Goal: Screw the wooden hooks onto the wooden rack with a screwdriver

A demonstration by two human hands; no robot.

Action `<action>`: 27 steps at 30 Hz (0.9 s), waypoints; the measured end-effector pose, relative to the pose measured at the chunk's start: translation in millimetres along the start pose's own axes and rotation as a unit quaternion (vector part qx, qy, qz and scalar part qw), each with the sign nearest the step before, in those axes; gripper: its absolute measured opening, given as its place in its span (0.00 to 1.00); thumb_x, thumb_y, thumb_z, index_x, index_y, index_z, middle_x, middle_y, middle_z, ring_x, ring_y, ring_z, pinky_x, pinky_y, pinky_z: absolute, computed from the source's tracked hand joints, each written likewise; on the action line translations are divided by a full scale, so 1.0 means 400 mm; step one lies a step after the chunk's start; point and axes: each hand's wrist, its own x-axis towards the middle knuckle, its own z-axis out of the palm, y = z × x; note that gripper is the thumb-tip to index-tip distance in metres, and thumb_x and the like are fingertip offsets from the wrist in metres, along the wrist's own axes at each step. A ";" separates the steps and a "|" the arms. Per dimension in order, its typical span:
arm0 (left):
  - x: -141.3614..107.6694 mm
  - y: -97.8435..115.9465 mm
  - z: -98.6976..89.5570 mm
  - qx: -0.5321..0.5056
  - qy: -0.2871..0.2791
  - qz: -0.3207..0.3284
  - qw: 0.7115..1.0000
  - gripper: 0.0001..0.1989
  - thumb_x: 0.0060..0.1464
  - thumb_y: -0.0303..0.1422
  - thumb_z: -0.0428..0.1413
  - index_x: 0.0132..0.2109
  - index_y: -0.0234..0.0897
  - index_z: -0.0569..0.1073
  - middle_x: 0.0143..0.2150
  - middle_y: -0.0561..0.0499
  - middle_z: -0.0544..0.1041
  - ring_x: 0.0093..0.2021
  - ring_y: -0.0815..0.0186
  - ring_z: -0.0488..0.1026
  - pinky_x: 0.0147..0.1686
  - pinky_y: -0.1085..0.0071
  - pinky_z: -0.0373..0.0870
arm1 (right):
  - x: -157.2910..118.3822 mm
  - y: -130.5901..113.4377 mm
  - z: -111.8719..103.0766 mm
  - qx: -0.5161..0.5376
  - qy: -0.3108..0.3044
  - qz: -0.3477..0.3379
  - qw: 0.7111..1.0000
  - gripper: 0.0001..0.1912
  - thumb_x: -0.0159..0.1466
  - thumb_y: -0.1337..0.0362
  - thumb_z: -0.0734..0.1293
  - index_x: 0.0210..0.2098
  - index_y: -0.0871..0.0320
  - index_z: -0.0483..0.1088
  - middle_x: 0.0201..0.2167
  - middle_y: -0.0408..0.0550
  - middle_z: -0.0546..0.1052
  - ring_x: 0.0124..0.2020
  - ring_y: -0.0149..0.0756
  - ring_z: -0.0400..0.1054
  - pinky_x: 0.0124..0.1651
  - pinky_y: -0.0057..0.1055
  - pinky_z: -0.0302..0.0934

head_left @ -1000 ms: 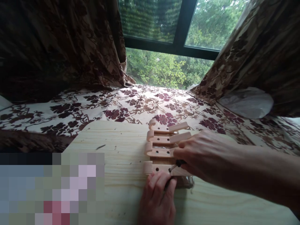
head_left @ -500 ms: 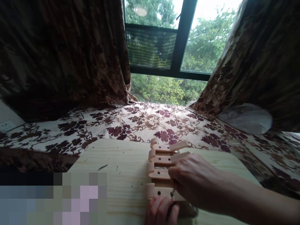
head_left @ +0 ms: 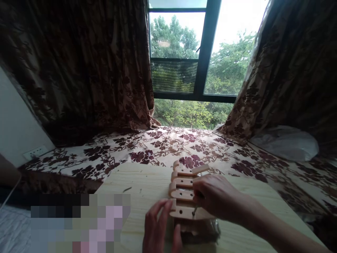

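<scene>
Pale wooden pieces with rounded left ends and dark screw holes (head_left: 186,212) stand in a row on a light wooden board (head_left: 142,179). My right hand (head_left: 214,195) is closed above the right part of the row. From beneath its fingers a thin metal tool (head_left: 195,210) reaches down to the right hole of the nearest piece; its upper part is hidden in the fist. At the left end of that piece is my left hand (head_left: 160,225), fingers apart, a fingertip against the wood. A clear plastic-wrapped bundle (head_left: 201,230) lies just in front of the row.
Small dark bits (head_left: 127,189) lie on the board's left side. Behind it spreads a floral cloth (head_left: 168,144), with a white plastic bag (head_left: 289,142) at the right. Patterned curtains (head_left: 105,70) flank a window. A blurred patch covers the lower left.
My left hand has moved from the front of the nearest piece to its left end, its fingers spreading. My right hand stays over the row with the tool. The view has tilted up slightly.
</scene>
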 end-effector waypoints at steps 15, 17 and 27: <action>0.057 0.016 -0.037 -0.256 -0.206 -0.272 0.904 0.12 0.53 0.38 0.54 0.41 0.36 0.74 0.37 0.49 0.81 0.38 0.63 0.78 0.38 0.74 0.74 | -0.056 -0.014 -0.026 -0.018 0.000 -0.008 1.000 0.06 0.57 0.71 0.65 0.24 0.61 0.73 0.20 0.44 0.72 0.21 0.27 0.58 0.24 0.28 0.41; 0.025 0.027 -0.063 -0.236 -0.230 -0.277 0.903 0.12 0.52 0.36 0.56 0.42 0.37 0.74 0.41 0.48 0.80 0.40 0.62 0.78 0.40 0.73 0.73 | -0.082 -0.033 -0.019 -0.011 -0.011 -0.031 0.999 0.07 0.57 0.71 0.65 0.24 0.61 0.71 0.21 0.45 0.73 0.22 0.28 0.59 0.25 0.30 0.40; -0.053 0.049 -0.055 -0.136 -0.145 -0.243 0.949 0.09 0.50 0.33 0.58 0.41 0.42 0.74 0.42 0.52 0.78 0.44 0.64 0.76 0.47 0.71 0.72 | -0.115 0.000 0.032 0.106 0.056 -0.152 0.981 0.06 0.65 0.66 0.62 0.31 0.54 0.61 0.23 0.37 0.69 0.21 0.29 0.57 0.25 0.31 0.45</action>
